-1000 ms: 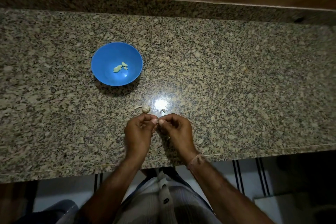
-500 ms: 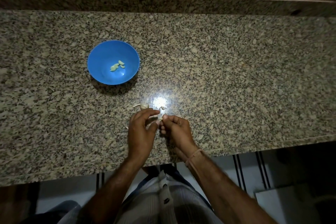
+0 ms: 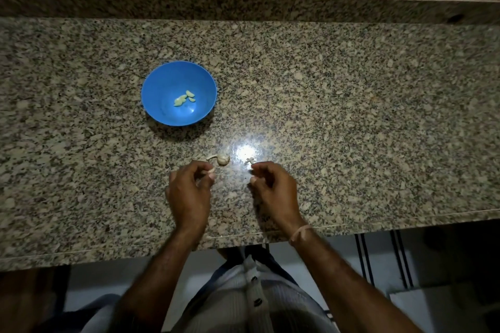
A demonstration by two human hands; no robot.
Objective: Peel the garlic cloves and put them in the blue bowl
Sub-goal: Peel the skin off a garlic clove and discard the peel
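Note:
The blue bowl (image 3: 179, 93) stands on the granite counter, left of centre, with three peeled garlic cloves (image 3: 184, 98) inside. Nearer me lies a small unpeeled garlic piece (image 3: 223, 160) with a dry stem. My left hand (image 3: 189, 193) hovers just below it and pinches a small pale garlic clove (image 3: 211, 170) at its fingertips. My right hand (image 3: 272, 189) is a hand's width to the right, fingers curled; nothing shows between them. A scrap of garlic skin (image 3: 249, 161) lies by its fingertips.
The speckled granite counter (image 3: 351, 116) runs the full width, with a raised back ledge (image 3: 243, 5) and a front edge (image 3: 378, 220) near my body. A bright light glare (image 3: 245, 150) sits just beyond my hands.
My hands, which met fingertip to fingertip over one clove, have pulled apart sideways. The left keeps the clove. The view has shifted slightly.

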